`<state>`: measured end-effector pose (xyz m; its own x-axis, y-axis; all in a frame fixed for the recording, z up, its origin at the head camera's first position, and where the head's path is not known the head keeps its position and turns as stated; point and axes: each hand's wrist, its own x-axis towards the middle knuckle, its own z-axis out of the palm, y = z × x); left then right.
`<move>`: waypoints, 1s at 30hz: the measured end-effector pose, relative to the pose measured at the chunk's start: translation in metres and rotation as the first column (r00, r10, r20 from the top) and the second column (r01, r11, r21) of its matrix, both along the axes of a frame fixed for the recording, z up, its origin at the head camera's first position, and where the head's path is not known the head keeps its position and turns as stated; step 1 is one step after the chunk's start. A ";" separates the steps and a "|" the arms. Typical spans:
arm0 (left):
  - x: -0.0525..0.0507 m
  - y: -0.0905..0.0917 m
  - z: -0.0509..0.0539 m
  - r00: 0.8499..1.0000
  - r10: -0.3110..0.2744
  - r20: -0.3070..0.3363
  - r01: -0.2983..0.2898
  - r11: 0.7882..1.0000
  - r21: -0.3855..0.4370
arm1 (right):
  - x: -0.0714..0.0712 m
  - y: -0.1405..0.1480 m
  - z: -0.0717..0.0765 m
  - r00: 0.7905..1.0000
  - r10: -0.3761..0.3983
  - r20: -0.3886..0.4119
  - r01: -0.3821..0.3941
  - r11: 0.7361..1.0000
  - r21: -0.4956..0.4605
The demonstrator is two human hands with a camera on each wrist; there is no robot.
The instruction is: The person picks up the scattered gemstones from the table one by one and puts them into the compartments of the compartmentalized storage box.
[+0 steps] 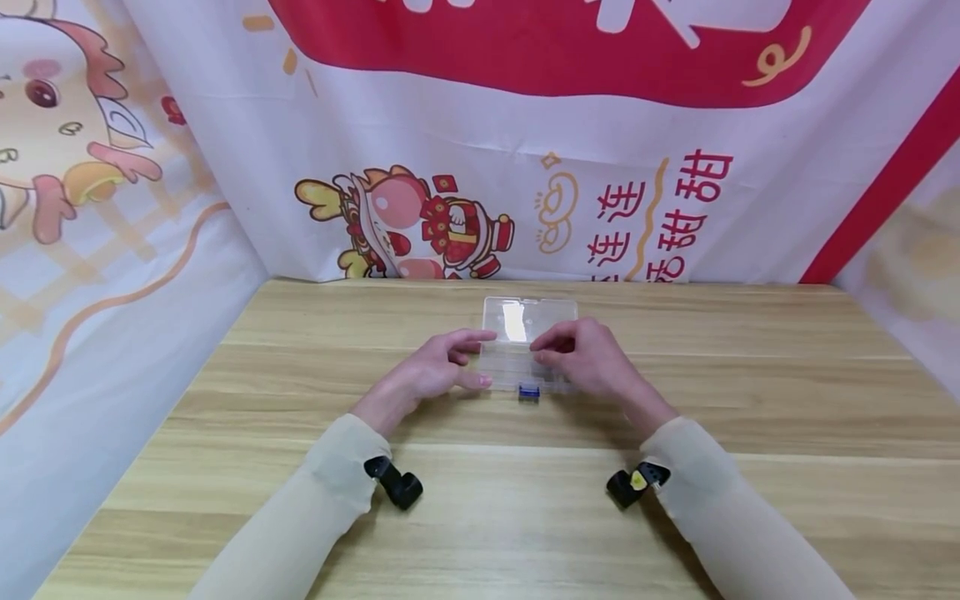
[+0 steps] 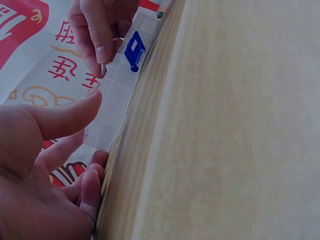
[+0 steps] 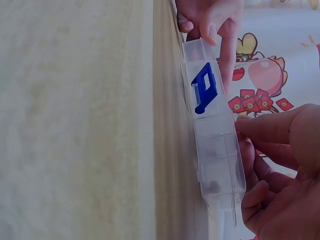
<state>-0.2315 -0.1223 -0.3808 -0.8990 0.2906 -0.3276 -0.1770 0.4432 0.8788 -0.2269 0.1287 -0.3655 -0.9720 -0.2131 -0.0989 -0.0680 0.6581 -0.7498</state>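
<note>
A clear plastic compartment box (image 1: 504, 363) lies on the table with its lid (image 1: 491, 315) raised at the back and a blue latch (image 1: 529, 392) on the front. My left hand (image 1: 438, 364) is at the box's left end, fingers and thumb spread around it. Over the right half is my right hand (image 1: 588, 357). The left wrist view shows the right hand (image 2: 102, 30) pinching a small pale, thin object (image 2: 103, 69) between thumb and finger. In the right wrist view, dark small contents (image 3: 214, 186) show dimly through the box wall (image 3: 206, 130).
The wood-grain table (image 1: 502, 517) spreads around the box. Behind it hangs a printed white and red cloth (image 1: 465, 117), with more cloth at both sides. A small green thing (image 2: 160, 15) shows near the box's far end in the left wrist view.
</note>
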 end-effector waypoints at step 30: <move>0.001 0.000 0.001 1.000 -0.018 -0.015 0.018 1.000 0.007 | 0.004 -0.007 -0.003 0.999 -0.009 -0.049 0.010 1.000 0.015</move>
<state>-0.2308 -0.1224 -0.3803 -0.8987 0.3087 -0.3116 -0.1557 0.4397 0.8845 -0.2229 0.1221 -0.3688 -0.9778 -0.2025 -0.0548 -0.0976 0.6706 -0.7354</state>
